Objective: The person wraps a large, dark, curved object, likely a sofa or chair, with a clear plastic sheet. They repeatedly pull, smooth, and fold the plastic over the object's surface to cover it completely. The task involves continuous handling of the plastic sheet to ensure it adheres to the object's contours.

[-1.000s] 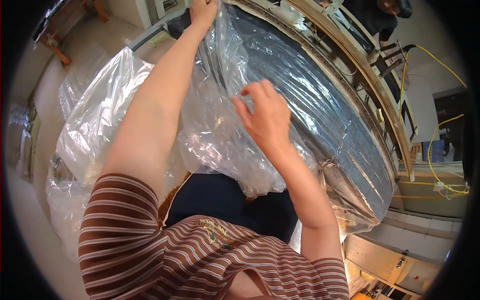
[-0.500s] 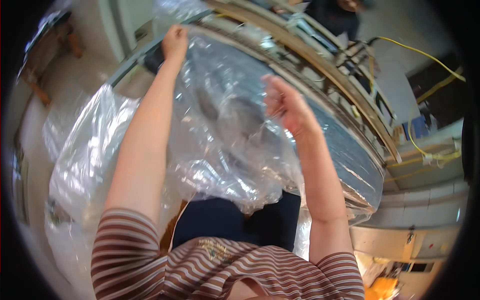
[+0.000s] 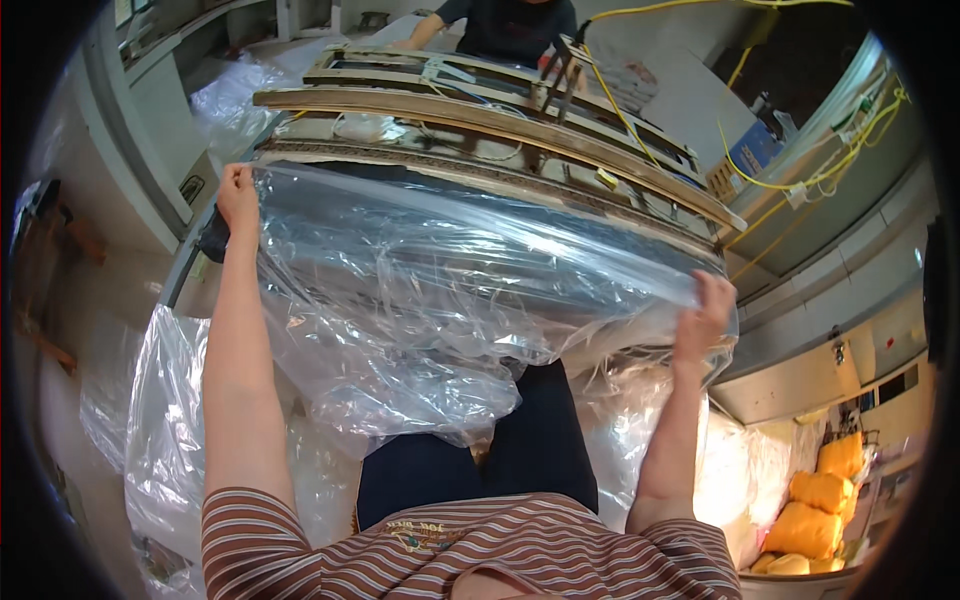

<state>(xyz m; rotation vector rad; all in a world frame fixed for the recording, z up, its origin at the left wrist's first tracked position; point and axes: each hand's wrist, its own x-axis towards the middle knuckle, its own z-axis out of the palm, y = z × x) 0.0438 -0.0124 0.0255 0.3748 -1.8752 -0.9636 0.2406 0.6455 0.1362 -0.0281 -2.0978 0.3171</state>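
Note:
A large sheet of clear plastic film (image 3: 430, 290) is stretched between my two hands and hangs in crumpled folds toward my legs. My left hand (image 3: 238, 195) is closed on its far left corner, beside the end of a long frame. At the right, my right hand (image 3: 706, 308) pinches the film's edge; its fingers are slightly blurred. The upper edge between the hands is pulled nearly straight. Dark material shows through the film, just in front of a long machine frame (image 3: 500, 135) with wooden and metal rails.
Across the frame a person (image 3: 515, 30) in a dark shirt stands with one arm out to the side. Yellow cables (image 3: 770, 185) hang at the upper right near a blue box (image 3: 755, 147). More plastic film (image 3: 165, 400) drapes at the left. Orange bundles (image 3: 805, 515) lie at the lower right.
My right hand has moved out to the right and now holds the film's edge, which is spread wide. My view has turned, so the frame lies more level.

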